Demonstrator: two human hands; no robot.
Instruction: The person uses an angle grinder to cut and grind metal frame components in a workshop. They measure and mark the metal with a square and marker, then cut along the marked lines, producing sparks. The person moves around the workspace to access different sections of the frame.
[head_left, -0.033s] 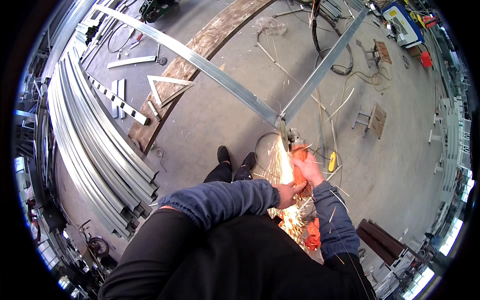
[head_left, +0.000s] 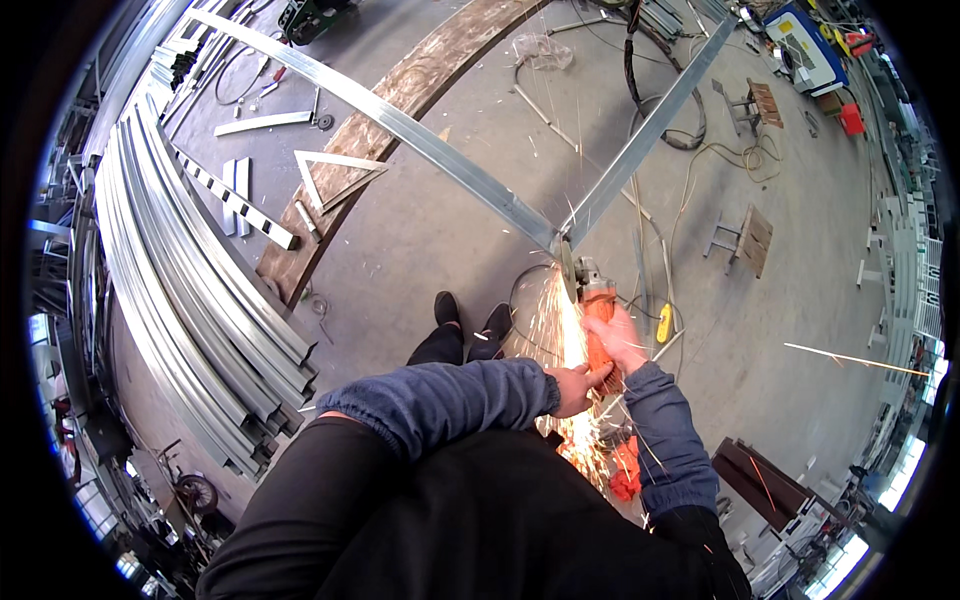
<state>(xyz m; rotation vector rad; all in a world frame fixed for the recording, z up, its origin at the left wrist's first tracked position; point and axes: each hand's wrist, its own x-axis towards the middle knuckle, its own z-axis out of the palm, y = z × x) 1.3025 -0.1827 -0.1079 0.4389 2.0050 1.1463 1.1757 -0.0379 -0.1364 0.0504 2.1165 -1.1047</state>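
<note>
An orange angle grinder [head_left: 599, 302] runs with its disc [head_left: 568, 268] against the corner where two galvanized metal profiles meet. One metal profile [head_left: 420, 138] reaches to the far left, the other metal profile [head_left: 652, 130] to the far right. My right hand [head_left: 618, 338] is wrapped round the grinder's body. Lower down, my left hand [head_left: 575, 388] is closed on its rear end, with part of the grip hidden. Bright sparks [head_left: 562, 335] stream from the disc down toward me, past my left hand and between my forearms.
Long metal profiles [head_left: 190, 290] lie stacked at the left. A metal set square [head_left: 345, 172] rests across a rusty curved beam [head_left: 400, 90]. Cables and a yellow plug-like piece [head_left: 665, 323] lie right of the grinder. Small wooden-topped stands [head_left: 752, 240] are farther right, brown metal pieces [head_left: 760, 485] nearer.
The spark pattern has shifted, with a streak now far out at the right. My hands, the grinder and the profiles keep the same positions.
</note>
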